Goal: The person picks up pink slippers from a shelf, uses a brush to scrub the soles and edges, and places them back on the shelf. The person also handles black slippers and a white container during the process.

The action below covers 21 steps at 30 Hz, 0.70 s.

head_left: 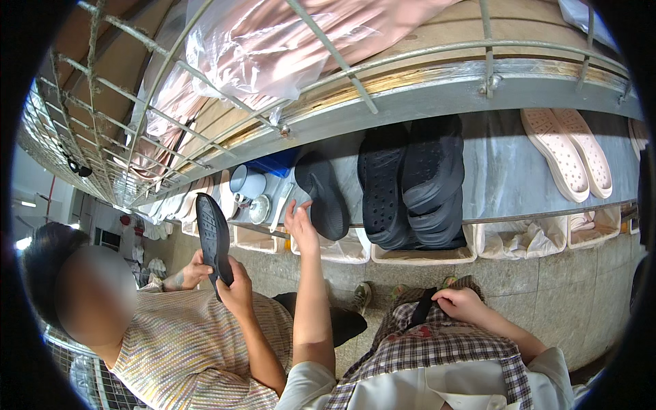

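Reaching far toward the shelf, the left hand (299, 222) has its fingers (295, 207) spread, tips just beside a single black sole (325, 195) lying on the shelf's grey liner (502, 171), touching or not I cannot tell. Right hand (463, 303) rests near on the checked apron (437, 345), fingers curled together on a dark strap (420, 309). Right of the single sole sits a stack of black soles (413, 181), pink soles (566, 152) farther right, a grey cup (247, 182) left; at left a co-worker's hands (236, 287) hold another black sole (214, 236) upright.
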Each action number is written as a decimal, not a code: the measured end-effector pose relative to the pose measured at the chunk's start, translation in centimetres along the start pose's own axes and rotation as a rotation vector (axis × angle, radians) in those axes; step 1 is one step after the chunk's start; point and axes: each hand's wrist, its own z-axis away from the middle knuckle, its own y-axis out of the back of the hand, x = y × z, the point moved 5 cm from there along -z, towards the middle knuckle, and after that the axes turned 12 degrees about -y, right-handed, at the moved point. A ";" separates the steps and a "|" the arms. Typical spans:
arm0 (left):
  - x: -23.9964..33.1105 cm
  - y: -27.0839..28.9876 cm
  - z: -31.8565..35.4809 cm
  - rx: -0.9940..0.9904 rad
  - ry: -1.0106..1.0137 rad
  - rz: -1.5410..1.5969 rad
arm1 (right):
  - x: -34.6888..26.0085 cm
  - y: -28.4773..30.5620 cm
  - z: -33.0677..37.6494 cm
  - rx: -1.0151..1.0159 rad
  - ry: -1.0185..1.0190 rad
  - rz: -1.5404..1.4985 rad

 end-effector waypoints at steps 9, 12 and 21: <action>1.1 -0.5 -2.0 -0.213 -0.142 -0.204 | 0.1 0.0 -0.3 0.002 0.007 0.019; 0.9 0.2 -2.1 -0.097 -0.141 -0.143 | 0.1 0.1 -0.4 0.020 0.017 0.013; 1.4 -0.2 -2.4 -0.287 -0.141 -0.279 | 0.1 0.2 -0.3 -0.001 -0.011 0.052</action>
